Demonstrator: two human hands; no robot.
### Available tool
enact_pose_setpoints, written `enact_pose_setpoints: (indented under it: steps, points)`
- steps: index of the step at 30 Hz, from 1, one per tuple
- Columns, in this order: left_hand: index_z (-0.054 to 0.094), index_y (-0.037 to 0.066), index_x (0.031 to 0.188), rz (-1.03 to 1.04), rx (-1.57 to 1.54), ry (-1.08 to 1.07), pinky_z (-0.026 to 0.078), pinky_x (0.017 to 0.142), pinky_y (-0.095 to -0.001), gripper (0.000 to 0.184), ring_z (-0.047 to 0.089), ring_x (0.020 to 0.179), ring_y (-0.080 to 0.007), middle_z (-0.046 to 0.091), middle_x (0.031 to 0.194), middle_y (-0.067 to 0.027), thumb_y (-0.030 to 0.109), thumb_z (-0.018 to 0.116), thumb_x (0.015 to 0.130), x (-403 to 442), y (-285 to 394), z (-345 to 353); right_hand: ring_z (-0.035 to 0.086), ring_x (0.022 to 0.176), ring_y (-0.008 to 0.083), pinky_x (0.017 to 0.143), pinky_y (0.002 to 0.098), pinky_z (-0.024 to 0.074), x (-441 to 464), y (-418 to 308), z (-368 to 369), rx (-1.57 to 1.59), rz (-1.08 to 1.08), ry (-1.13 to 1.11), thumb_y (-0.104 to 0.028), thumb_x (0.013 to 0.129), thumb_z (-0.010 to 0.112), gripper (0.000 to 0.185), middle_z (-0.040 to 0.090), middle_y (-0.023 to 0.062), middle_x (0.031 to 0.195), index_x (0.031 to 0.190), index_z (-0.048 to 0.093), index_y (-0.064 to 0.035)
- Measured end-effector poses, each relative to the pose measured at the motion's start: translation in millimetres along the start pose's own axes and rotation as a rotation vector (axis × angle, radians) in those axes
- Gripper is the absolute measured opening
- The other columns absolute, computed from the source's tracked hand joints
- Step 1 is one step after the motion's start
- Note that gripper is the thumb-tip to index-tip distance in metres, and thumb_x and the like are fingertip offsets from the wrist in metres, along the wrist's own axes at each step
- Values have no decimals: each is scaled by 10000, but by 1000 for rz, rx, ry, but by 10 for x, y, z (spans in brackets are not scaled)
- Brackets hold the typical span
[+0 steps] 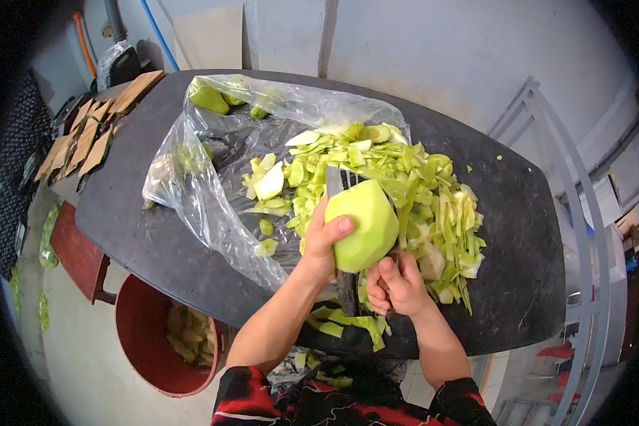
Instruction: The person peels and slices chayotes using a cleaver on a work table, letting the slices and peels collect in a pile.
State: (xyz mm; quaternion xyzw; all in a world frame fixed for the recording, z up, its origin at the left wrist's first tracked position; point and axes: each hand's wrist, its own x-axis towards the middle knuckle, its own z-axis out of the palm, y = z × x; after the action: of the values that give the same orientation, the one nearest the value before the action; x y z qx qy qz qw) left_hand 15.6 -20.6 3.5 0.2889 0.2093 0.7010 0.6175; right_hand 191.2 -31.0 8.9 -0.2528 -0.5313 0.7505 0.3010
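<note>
My left hand grips a large peeled green fruit, which looks like a green papaya, its pale surface faceted by cuts. Closed at the fruit's lower right is my right hand, around a knife whose thin dark blade edge runs up along the fruit's right side; the handle is hidden by the fingers. Beneath the fruit, a second blade and a dark handle lie on the table, their middle covered. A broad heap of green peelings spreads behind and to the right.
A clear plastic bag lies open on the dark table, with unpeeled green fruits at its back. Below left stands a red bucket holding pale pieces. Cardboard pieces are at far left; a grey metal frame stands right.
</note>
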Motion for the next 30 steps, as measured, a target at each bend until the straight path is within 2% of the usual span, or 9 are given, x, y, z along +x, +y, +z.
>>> enact_pose_setpoints:
  steps: [8, 12, 18, 20, 21, 22, 26, 28, 30]
  points:
    - [478, 19, 1294, -189, 127, 135, 548, 783, -330, 632, 645, 943, -192, 628, 1096, -126, 372, 724, 831, 140, 16, 2, 460, 396, 129, 364, 290, 408, 88, -16, 29, 171, 120, 128, -469, 1003, 491, 452, 445, 31, 560, 838, 432, -52]
    - [461, 19, 1312, -154, 138, 237, 547, 777, -324, 632, 644, 939, -187, 621, 1105, -139, 372, 714, 855, 257, -49, 13, 424, 384, 136, 348, 307, 376, 140, 37, 6, 186, 140, 183, -466, 1002, 494, 417, 448, 31, 569, 880, 452, -70]
    - [421, 8, 1350, 33, 276, 407, 525, 813, -327, 672, 612, 980, -203, 582, 1155, -153, 389, 708, 876, 281, -59, 48, 412, 382, 115, 347, 277, 356, 181, -59, 10, 429, 237, 233, -477, 1004, 483, 403, 446, 18, 564, 866, 455, -100]
    - [419, 7, 1349, 251, 378, 482, 491, 875, -331, 654, 568, 1035, -197, 559, 1179, -153, 390, 693, 895, 293, -41, 56, 370, 374, 100, 347, 260, 315, 250, -9, -71, 675, 298, 188, -486, 1000, 485, 389, 430, 1, 561, 848, 486, -127]
    - [468, 35, 1311, 316, 491, 520, 489, 900, -351, 513, 569, 1078, -225, 554, 1198, -141, 358, 616, 941, 326, -64, 2, 368, 389, 92, 356, 254, 310, 282, -12, -83, 683, 280, 167, -482, 998, 493, 382, 425, -13, 568, 830, 502, -138]
    - [468, 35, 1311, 322, 487, 517, 489, 900, -351, 513, 569, 1078, -225, 554, 1198, -141, 358, 616, 941, 352, -55, -60, 368, 389, 92, 356, 254, 310, 317, -27, -89, 678, 276, 165, -482, 998, 493, 382, 425, -13, 568, 830, 502, -138]
    - [502, 55, 1280, 391, 141, 567, 472, 950, -411, 470, 569, 1107, -262, 583, 1193, -96, 385, 578, 953, 422, 190, -271, 408, 441, 94, 381, 254, 331, 485, -114, -82, 636, 247, 266, -443, 992, 529, 349, 446, -5, 598, 845, 489, -129]
    - [511, 98, 1255, 291, -308, 454, 464, 953, -405, 390, 575, 1088, -247, 585, 1180, -81, 343, 580, 960, 481, 305, -567, 409, 446, 80, 392, 239, 339, 588, -197, -52, 439, 239, 395, -422, 1007, 506, 332, 452, -19, 590, 857, 507, -125]
    - [541, 106, 1235, 261, -334, 463, 449, 978, -438, 424, 571, 1112, -268, 591, 1193, -79, 426, 537, 957, 424, 418, -547, 426, 471, 97, 419, 256, 357, 694, -225, -65, 406, 238, 379, -387, 1000, 537, 303, 464, -7, 617, 875, 488, -115]
